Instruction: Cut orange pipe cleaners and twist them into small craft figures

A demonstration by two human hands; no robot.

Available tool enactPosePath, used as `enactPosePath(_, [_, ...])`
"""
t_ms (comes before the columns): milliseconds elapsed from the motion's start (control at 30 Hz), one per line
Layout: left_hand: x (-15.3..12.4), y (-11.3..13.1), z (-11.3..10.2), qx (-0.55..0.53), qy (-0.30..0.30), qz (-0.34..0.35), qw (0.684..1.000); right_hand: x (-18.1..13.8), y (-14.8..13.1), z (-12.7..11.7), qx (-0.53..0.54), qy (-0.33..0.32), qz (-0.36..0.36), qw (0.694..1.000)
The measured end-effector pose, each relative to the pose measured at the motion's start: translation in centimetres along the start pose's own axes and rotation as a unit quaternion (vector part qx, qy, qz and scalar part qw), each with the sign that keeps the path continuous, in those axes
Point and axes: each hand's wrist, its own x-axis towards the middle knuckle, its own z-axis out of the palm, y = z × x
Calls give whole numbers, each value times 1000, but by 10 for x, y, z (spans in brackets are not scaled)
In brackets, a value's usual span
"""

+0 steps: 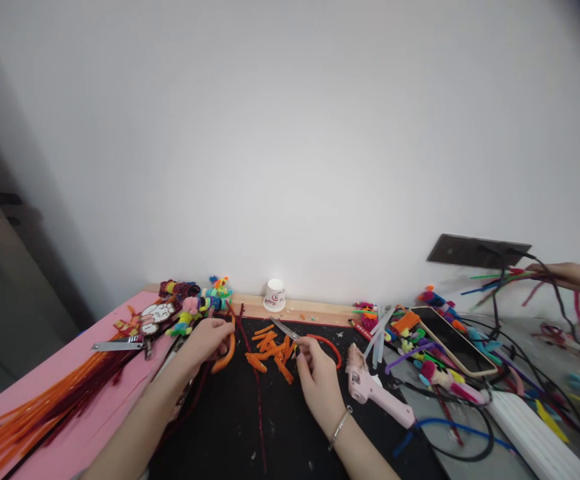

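Left hand: (214, 339) fingers closed on a bent orange pipe cleaner (231, 347), near the far left corner of the black mat (220, 427).
Right hand: (317, 377) thumb and forefinger curled beside the scissors (285, 329); whether they grip them, I cannot tell. A silver bracelet (340, 427) circles the wrist.
Scissors: near the mat's far edge, blades pointing to the far left, red handle partly behind the right hand.
Cut pieces: a loose pile of short orange pieces (270, 350) between the 2 hands, toward the mat's far edge.
Dark red stem: 1 thin length (259, 400) running from the mat's far edge toward the near edge.
Paper cup: (275, 297) upside down on the wooden strip (247, 303) along the table's far edge.
Glue gun: pink (383, 399), lying at the mat's right edge; clear glue sticks (381, 340) lie beyond it.
Phone: (453, 340) right of the mat, among coloured pipe cleaners.
Pink surface: (105, 423) orange and dark red stems (55, 400) bundled at the table's left edge.
Co-worker's hand: (545, 270) far right, holding several coloured stems (500, 280).
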Motion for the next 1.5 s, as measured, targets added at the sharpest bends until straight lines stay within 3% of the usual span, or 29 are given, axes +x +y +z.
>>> enactPosePath(133, [-11,7,13,-123,-22,10,992,-6,1,6,39,-70,-29,996])
enactPosePath(300, [-19,6,46,-213,-81,-1,974,-10,-8,8,72,-153,-63,984])
enactPosePath(467, [-13,-9,77,-199,-66,59,976,-8,-15,5,91,-77,-95,988])
enactPosePath(600, [-8,-16,82,-298,-21,64,952,-8,-6,8,159,-7,17,987])
enactPosePath(733, [-3,-14,67,-406,46,42,912,-6,3,10,311,41,129,941])
enactPosePath(900, [3,-12,53,-460,116,5,880,1,2,2,424,82,178,884])
enactPosePath(1000, [-3,-14,58,-430,64,19,900,1,-1,0,454,51,187,870])
enactPosePath(1200, [-21,-15,77,-281,-90,67,953,-1,2,6,429,-3,214,878])
enactPosePath(1300, [-23,-15,78,-262,-97,63,958,0,6,6,405,-12,220,887])
enactPosePath(1500, [-19,-17,73,-332,-40,60,941,1,4,8,322,-15,194,927])
